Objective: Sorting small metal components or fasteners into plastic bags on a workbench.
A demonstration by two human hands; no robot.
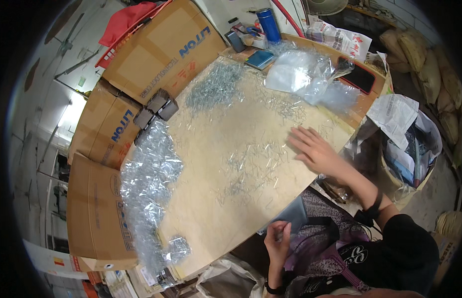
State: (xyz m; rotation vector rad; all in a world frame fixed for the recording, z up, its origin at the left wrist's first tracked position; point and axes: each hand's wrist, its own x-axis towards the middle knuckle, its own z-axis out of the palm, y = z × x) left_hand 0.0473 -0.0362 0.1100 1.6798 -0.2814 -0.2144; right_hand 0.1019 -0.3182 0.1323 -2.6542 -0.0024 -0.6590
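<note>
My right hand [318,153] rests palm down on the wooden tabletop [201,213], its fingers stretched out toward a loose scatter of small thin metal pins [250,166]. More pins [288,107] lie beyond the fingertips. Below the table's near edge, my left hand [279,242] is closed, thumb and fingers curled together. Whatever it may hold is hidden. Just above it, a grey-blue translucent sheet or bag [292,214] lies at the table edge over my lap. A denser heap of pins [216,85] sits at the back of the table.
Many small clear plastic packets [150,174] line the left side, before tall cardboard boxes [159,52]. Clear plastic bags [303,72], a dark phone [357,75] and a blue can [268,26] stand or lie at the back. A filled waste bag [414,144] is at right, a white sack [230,279] below.
</note>
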